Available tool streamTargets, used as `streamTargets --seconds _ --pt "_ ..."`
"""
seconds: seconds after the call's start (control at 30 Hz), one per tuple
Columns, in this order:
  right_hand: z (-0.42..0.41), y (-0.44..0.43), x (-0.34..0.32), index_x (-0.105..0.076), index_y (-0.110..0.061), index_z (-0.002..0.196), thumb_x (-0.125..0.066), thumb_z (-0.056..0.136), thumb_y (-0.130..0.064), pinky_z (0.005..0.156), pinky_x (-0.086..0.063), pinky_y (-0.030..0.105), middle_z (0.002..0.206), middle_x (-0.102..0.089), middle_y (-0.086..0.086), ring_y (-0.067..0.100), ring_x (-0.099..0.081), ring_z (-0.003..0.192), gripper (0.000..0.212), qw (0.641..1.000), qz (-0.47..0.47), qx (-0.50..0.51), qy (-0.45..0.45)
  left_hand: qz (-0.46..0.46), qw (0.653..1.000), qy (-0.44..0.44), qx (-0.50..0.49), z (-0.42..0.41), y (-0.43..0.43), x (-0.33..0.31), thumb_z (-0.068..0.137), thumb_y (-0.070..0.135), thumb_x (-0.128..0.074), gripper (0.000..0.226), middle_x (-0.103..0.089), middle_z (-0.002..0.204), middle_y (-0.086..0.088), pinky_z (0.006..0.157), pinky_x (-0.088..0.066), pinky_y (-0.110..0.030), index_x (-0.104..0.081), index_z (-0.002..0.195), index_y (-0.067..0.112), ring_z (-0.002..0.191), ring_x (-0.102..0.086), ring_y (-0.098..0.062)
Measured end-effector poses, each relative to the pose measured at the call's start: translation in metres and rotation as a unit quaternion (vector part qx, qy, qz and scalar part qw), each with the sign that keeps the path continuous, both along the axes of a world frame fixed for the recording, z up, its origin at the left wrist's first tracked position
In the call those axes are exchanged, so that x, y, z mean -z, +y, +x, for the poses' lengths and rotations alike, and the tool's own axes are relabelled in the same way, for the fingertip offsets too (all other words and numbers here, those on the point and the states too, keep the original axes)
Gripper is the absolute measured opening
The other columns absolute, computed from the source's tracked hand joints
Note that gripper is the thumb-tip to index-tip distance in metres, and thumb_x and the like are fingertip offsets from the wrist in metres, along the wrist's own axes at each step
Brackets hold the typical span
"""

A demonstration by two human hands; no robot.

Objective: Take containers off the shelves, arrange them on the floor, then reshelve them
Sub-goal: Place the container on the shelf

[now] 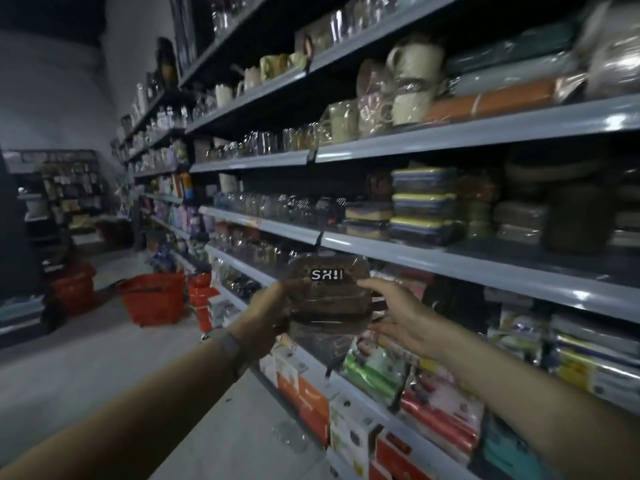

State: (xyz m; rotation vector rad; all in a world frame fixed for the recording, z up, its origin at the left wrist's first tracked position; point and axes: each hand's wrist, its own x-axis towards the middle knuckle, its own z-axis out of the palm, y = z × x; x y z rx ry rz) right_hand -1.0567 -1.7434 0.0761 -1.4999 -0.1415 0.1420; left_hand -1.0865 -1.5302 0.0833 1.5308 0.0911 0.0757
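I hold a clear plastic-wrapped set of brown containers [329, 299] in front of the grey shelves [433, 261], its black label facing me. My left hand [266, 320] grips its left side. My right hand [398, 317] presses its right side with fingers spread. The pack hangs at the level of the shelf below the stacked lidded containers [424, 206]. Those stacks have yellow and blue lids and sit on the middle shelf to the upper right.
Mugs [412, 84] and glassware [277, 206] fill the upper shelves. Boxed goods [311, 403] line the bottom shelves by my arms. Red shopping baskets [152, 299] stand on the grey aisle floor [104, 368] to the left. More racks close the far end.
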Motion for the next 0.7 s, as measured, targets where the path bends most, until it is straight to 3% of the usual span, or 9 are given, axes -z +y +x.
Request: streamTargets --seconds 0.1,0.17,0.27,0.33,0.4,0.5,0.53,0.63,0.7 --pt "-0.001 -0.03 -0.026 -0.074 -0.016 0.098 -0.065 0.099 -0.028 0.073 -0.054 0.032 0.09 -0.079 0.004 0.023 -0.072 0.093 0.016 0.999 0.002 0.034 -0.028 -0.008 0.999 -0.016 0.027 0.014 -0.032 -0.027 0.093 0.024 -0.068 0.015 -0.068 0.095 -0.009 0.062 -0.046 -0.025 -0.07 0.099 0.01 0.073 -0.065 -0.017" --pt "-0.004 -0.052 -0.042 -0.074 -0.015 0.1 -0.066 0.098 -0.031 0.076 -0.055 0.035 0.094 -0.079 0.007 0.027 -0.072 0.098 0.018 0.998 0.002 0.062 -0.031 -0.009 0.998 -0.031 0.05 0.026 -0.052 -0.038 0.092 0.028 -0.069 0.012 -0.07 0.09 -0.004 0.06 -0.044 -0.023 -0.07 0.092 0.016 0.066 -0.065 -0.011" --pt "0.0 -0.083 -0.057 -0.072 -0.013 0.116 -0.067 0.098 -0.035 0.082 -0.056 0.036 0.116 -0.073 0.016 0.031 -0.07 0.107 0.029 0.995 0.012 0.09 -0.037 -0.018 0.997 -0.034 0.074 0.041 -0.082 -0.05 0.083 0.038 -0.075 0.032 -0.071 0.101 -0.005 0.064 -0.037 -0.027 -0.073 0.106 0.016 0.087 -0.06 -0.02" --pt "0.006 -0.103 -0.062 -0.073 -0.016 0.118 -0.07 0.094 -0.037 0.093 -0.053 0.041 0.124 -0.072 0.016 0.034 -0.068 0.114 0.031 0.993 0.032 0.11 -0.041 -0.048 0.995 -0.032 0.083 0.045 -0.104 -0.061 0.085 0.037 -0.073 0.029 -0.07 0.084 0.001 0.055 -0.031 -0.026 -0.074 0.107 0.017 0.071 -0.06 -0.014" --pt "0.011 -0.124 -0.068 -0.075 -0.02 0.114 -0.071 0.093 -0.037 0.101 -0.052 0.045 0.123 -0.075 0.01 0.031 -0.07 0.112 0.028 0.99 0.044 0.128 -0.048 -0.089 0.993 -0.023 0.08 0.057 -0.127 -0.069 0.088 0.029 -0.067 0.017 -0.052 0.052 0.009 0.053 -0.018 -0.026 -0.073 0.076 0.019 0.04 -0.043 -0.006" --pt "0.014 -0.156 -0.08 -0.075 -0.015 0.113 -0.072 0.093 -0.034 0.081 -0.06 0.041 0.105 -0.079 0.008 0.022 -0.075 0.089 0.028 0.984 0.071 0.154 -0.047 -0.103 0.991 -0.026 0.081 0.068 -0.16 -0.082 0.091 0.021 -0.056 0.052 -0.04 0.039 0.009 0.053 -0.017 -0.029 -0.057 0.039 0.02 0.032 -0.033 -0.006" --pt "0.015 -0.166 -0.084 -0.075 -0.014 0.114 -0.072 0.092 -0.034 0.077 -0.058 0.038 0.101 -0.08 0.007 0.021 -0.075 0.087 0.03 0.982 0.075 0.164 -0.051 -0.104 0.99 -0.03 0.093 0.073 -0.171 -0.085 0.091 0.021 -0.055 0.05 -0.043 0.04 0.009 0.053 -0.021 -0.029 -0.058 0.041 0.02 0.036 -0.037 -0.007" --pt "0.023 -0.195 -0.089 -0.075 -0.018 0.116 -0.072 0.092 -0.037 0.089 -0.053 0.039 0.112 -0.078 0.005 0.023 -0.07 0.106 0.03 0.975 0.055 0.203 -0.07 -0.084 0.987 -0.05 0.127 0.093 -0.201 -0.09 0.093 0.019 -0.056 0.027 -0.059 0.05 0.008 0.053 -0.037 -0.027 -0.066 0.068 0.02 0.053 -0.054 -0.013" --pt "0.026 -0.209 -0.092 -0.073 -0.021 0.114 -0.072 0.093 -0.035 0.085 -0.051 0.038 0.116 -0.076 0.004 0.022 -0.067 0.108 0.025 0.971 0.07 0.219 -0.069 -0.079 0.986 -0.061 0.136 0.107 -0.218 -0.091 0.097 0.016 -0.056 0.02 -0.071 0.068 0.003 0.057 -0.044 -0.025 -0.071 0.083 0.017 0.065 -0.064 -0.015"
